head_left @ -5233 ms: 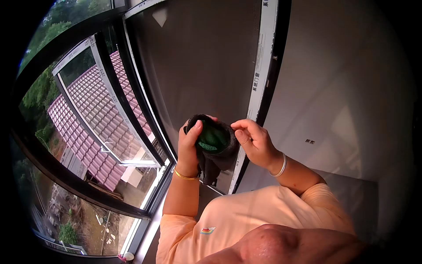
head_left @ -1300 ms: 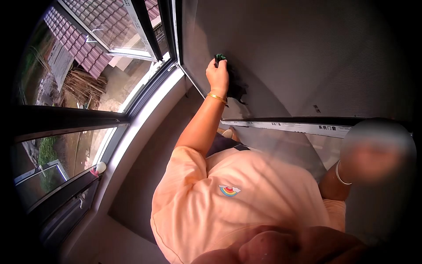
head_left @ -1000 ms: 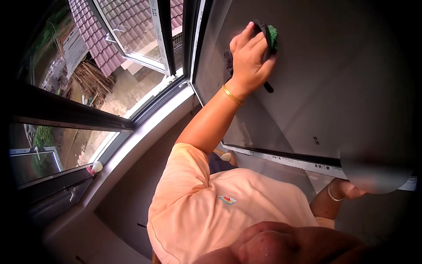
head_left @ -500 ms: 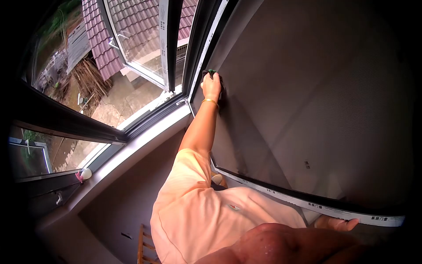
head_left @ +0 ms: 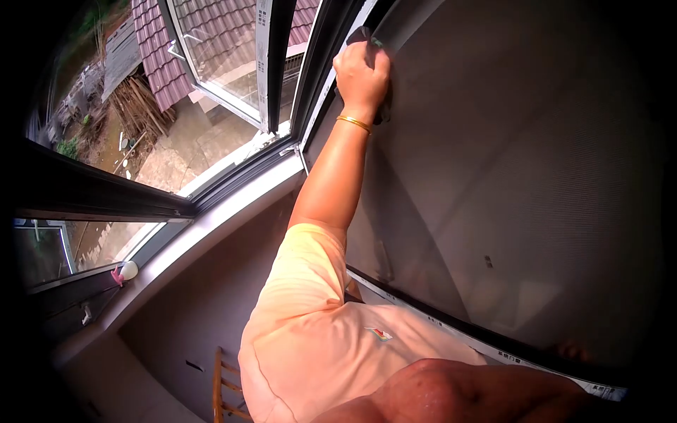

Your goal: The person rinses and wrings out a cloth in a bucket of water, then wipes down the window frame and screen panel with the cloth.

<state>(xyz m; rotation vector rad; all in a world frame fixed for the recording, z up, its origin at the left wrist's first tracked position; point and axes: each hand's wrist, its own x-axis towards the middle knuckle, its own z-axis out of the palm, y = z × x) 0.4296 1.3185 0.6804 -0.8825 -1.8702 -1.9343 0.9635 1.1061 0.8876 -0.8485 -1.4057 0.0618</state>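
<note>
My left hand (head_left: 363,74), with a gold bracelet (head_left: 354,123) at the wrist, is closed on a dark cloth (head_left: 362,34). Parts of the cloth stick out above the fingers and beside the palm; a small green patch shows on it. The hand presses at the left edge of a large dark pane (head_left: 493,176), next to its frame strip (head_left: 317,106). My right hand cannot be made out. A dim, finger-like shape shows low in the pane, perhaps a reflection.
Left of the arm is an open window sash (head_left: 226,63), with tiled roofs (head_left: 151,60) outside. A pale sill (head_left: 211,218) curves below it. On the sill's far left stands a white and pink spray bottle (head_left: 127,271). A wooden ladder-like piece (head_left: 218,388) stands below.
My left hand has moved up along the pane's left edge with the cloth. My right hand, which was at the pane's lower frame, no longer shows there.
</note>
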